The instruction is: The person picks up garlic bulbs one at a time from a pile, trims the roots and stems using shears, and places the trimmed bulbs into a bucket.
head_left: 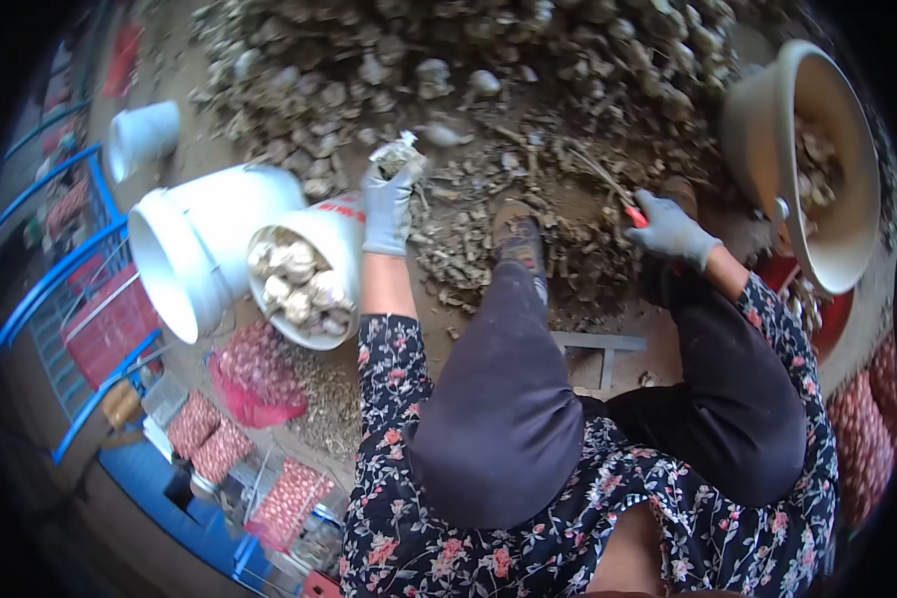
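Observation:
My left hand (389, 211), in a grey-white glove, is closed around a garlic bulb (401, 155) just above the bucket of garlic. In my right hand (671, 231), also gloved, is a red-handled tool (635, 216) with a long thin blade pointing up and left. Whether it is a knife or another blade is too small to tell. The white bucket (347, 249) beside my left forearm lies tilted toward me, with garlic bulbs (299, 277) inside. A large pile of garlic (448, 75) with dry stalks spreads in front of both hands.
At right stands a beige tub (787, 189) holding some garlic, with a red basin (835, 324) below. White buckets (169, 264) lie at left near a pink net bag (259, 374). Blue rails (60, 259) and more filled bags stand farther left. Dry trimmings cover the ground around my boots.

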`<control>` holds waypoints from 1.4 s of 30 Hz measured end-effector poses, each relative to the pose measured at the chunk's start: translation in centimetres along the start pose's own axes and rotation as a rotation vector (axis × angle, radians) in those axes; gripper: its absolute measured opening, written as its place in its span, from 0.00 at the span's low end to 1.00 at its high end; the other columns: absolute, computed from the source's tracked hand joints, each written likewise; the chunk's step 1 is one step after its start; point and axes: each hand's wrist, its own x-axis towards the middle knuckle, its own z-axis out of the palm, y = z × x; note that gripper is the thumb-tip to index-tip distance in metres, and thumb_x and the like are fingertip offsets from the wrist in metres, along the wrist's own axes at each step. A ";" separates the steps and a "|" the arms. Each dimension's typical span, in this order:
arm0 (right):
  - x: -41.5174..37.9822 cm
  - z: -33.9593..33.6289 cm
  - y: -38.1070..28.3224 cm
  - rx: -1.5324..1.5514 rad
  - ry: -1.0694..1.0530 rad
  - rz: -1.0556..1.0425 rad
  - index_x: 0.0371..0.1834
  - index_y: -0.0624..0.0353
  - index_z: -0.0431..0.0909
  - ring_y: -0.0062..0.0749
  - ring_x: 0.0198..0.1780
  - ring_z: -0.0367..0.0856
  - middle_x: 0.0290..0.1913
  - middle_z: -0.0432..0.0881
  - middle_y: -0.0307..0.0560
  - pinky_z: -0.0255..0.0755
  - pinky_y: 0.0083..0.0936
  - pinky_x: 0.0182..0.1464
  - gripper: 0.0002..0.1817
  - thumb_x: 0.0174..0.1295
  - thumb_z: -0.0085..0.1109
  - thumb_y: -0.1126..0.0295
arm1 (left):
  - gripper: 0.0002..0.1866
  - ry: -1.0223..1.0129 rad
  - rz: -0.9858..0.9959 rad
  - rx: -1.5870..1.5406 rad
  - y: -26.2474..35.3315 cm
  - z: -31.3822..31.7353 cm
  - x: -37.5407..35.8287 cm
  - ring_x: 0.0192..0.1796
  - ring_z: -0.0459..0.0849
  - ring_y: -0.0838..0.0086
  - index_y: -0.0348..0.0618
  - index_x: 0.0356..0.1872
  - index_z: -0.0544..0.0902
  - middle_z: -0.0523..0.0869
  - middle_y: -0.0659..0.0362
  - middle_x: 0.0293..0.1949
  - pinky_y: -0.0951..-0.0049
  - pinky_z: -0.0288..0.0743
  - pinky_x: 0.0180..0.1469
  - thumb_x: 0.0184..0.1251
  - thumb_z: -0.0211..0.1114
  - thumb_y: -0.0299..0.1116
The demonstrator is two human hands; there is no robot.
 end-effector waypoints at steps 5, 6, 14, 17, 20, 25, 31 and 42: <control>-0.3 0.3 0.4 -0.002 0.065 0.014 0.46 0.65 0.69 0.62 0.49 0.77 0.43 0.79 0.70 0.69 0.44 0.51 0.28 0.51 0.59 0.53 | 0.13 0.697 0.747 0.439 16.3 -12.6 -1.9 0.32 0.80 0.76 0.41 0.43 0.77 0.82 0.59 0.37 0.76 0.77 0.33 0.57 0.67 0.21; -0.2 0.4 0.6 0.001 0.084 0.002 0.47 0.65 0.69 0.62 0.49 0.77 0.43 0.79 0.71 0.69 0.44 0.51 0.28 0.51 0.59 0.53 | 0.13 0.927 1.074 0.766 20.2 -12.4 -2.6 0.33 0.80 0.75 0.40 0.42 0.77 0.82 0.59 0.36 0.76 0.76 0.31 0.56 0.67 0.21; -0.7 -0.4 -0.5 -0.017 0.034 0.029 0.43 0.65 0.68 0.61 0.49 0.77 0.44 0.78 0.68 0.68 0.45 0.51 0.25 0.52 0.58 0.54 | 0.24 0.981 0.154 1.146 19.1 -25.2 -0.5 0.43 0.83 0.54 0.34 0.47 0.80 0.83 0.46 0.45 0.54 0.74 0.48 0.63 0.60 0.48; -0.8 -0.3 0.1 -0.027 0.043 0.037 0.44 0.64 0.68 0.61 0.50 0.77 0.44 0.78 0.68 0.68 0.45 0.51 0.25 0.53 0.57 0.54 | 0.26 1.354 0.264 1.608 16.9 -19.0 0.2 0.49 0.80 0.49 0.39 0.49 0.80 0.83 0.45 0.45 0.56 0.66 0.58 0.60 0.59 0.50; -0.6 -0.5 -0.1 -0.022 0.012 0.124 0.45 0.64 0.68 0.60 0.51 0.76 0.45 0.78 0.68 0.68 0.44 0.53 0.25 0.53 0.57 0.54 | 0.17 0.836 0.847 1.381 11.0 -17.0 3.4 0.48 0.79 0.51 0.39 0.45 0.80 0.83 0.46 0.42 0.57 0.69 0.54 0.59 0.61 0.39; -0.9 -0.8 -0.9 -0.039 -0.009 0.097 0.46 0.64 0.67 0.61 0.51 0.76 0.45 0.78 0.69 0.68 0.44 0.53 0.25 0.55 0.57 0.54 | 0.31 0.092 -0.042 1.578 -0.2 -6.1 10.4 0.61 0.72 0.46 0.36 0.55 0.76 0.74 0.37 0.59 0.58 0.66 0.63 0.57 0.63 0.50; -0.3 -0.6 -0.1 0.006 -0.039 0.147 0.46 0.64 0.66 0.61 0.51 0.76 0.45 0.78 0.69 0.68 0.45 0.53 0.26 0.55 0.58 0.54 | 0.27 -0.202 -0.346 1.360 -3.9 -2.4 13.6 0.54 0.77 0.45 0.37 0.49 0.78 0.75 0.37 0.55 0.58 0.70 0.58 0.49 0.68 0.44; 0.4 0.1 0.1 -0.045 -0.083 0.132 0.47 0.65 0.65 0.61 0.51 0.76 0.45 0.78 0.69 0.69 0.46 0.52 0.27 0.55 0.60 0.55 | 0.17 0.566 0.135 0.431 -8.5 -1.7 14.4 0.30 0.76 0.71 0.32 0.38 0.77 0.80 0.55 0.30 0.73 0.70 0.33 0.53 0.72 0.31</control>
